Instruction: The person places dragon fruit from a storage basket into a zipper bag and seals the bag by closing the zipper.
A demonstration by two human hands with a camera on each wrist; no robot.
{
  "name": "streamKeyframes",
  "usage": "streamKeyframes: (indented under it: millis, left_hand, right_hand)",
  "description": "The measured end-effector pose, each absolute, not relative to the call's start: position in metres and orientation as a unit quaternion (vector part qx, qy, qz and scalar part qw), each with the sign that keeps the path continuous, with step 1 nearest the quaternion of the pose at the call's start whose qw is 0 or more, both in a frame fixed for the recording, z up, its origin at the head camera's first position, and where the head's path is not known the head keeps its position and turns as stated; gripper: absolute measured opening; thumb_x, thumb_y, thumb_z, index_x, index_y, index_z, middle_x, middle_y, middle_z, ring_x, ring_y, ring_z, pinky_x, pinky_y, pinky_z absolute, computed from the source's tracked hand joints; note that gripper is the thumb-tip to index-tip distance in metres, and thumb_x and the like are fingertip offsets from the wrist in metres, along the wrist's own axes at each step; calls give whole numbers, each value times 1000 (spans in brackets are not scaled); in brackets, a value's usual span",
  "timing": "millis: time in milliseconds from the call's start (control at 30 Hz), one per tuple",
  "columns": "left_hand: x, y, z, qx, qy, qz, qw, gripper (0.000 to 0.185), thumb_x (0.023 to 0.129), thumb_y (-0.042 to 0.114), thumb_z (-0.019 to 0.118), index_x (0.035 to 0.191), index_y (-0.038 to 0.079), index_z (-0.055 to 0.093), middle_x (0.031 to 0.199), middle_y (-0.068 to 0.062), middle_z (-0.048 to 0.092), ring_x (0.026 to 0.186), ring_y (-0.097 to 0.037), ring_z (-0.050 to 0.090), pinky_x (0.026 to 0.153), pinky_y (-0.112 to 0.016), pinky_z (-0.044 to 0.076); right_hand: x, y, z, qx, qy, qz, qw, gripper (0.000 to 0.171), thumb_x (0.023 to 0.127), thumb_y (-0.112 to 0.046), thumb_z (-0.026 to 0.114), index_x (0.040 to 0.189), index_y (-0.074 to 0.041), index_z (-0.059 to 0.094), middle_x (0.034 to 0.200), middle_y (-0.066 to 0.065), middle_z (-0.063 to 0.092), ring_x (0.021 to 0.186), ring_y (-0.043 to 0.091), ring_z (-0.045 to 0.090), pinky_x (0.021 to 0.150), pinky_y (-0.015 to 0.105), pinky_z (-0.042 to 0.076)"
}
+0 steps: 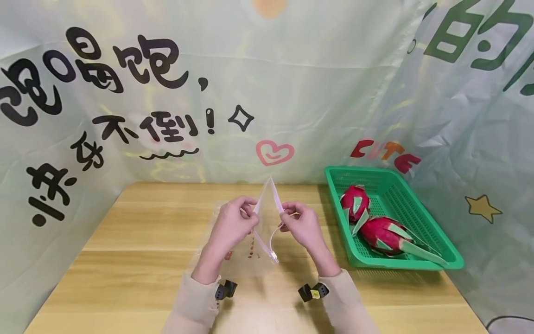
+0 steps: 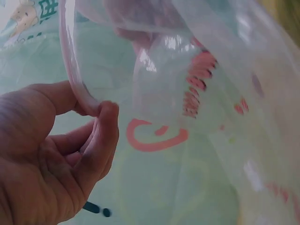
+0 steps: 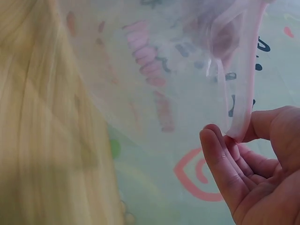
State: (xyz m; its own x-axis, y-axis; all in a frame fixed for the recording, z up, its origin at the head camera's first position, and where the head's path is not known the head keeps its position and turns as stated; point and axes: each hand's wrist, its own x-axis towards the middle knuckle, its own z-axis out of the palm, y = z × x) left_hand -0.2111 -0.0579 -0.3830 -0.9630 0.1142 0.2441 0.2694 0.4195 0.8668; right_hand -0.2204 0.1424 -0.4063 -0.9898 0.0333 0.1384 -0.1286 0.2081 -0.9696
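Pinching the bag (image 1: 250,241) rim, I see my left hand (image 1: 232,226) and right hand (image 1: 303,225) pulling opposite lips apart; dragon fruit (image 1: 385,234) lie nearer my right.

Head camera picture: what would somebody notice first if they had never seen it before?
Probably the two hands, left hand and right hand, in the middle above the table, each pinching one edge of a clear zip bag to pull its mouth apart. Next, the bright red dragon fruits lying in the green basket on the right.
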Motion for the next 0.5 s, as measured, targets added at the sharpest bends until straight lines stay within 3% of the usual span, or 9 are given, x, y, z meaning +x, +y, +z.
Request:
streamKeyframes:
  millis: [200, 500]
  left_hand:
    - [-205, -76, -358, -115, -859, -475, 154, 30, 84, 0, 68, 113, 4, 75, 85, -4, 66, 73, -12, 67, 64, -27, 59]
    - [-202, -102, -326, -139, -871, -430, 196, 24, 83, -1, 67, 106, 3, 76, 86, -6, 66, 75, -18, 68, 68, -32, 60]
  right_hand:
    - [-220, 156, -385, 33, -803, 585, 107, 21, 88, 4, 63, 108, 8, 72, 87, 15, 67, 60, 15, 70, 59, 33, 64]
    - [-217, 190, -350, 62, -852, 504, 128, 17, 92, -2, 66, 107, 4, 72, 88, 16, 71, 66, 19, 73, 61, 28, 64]
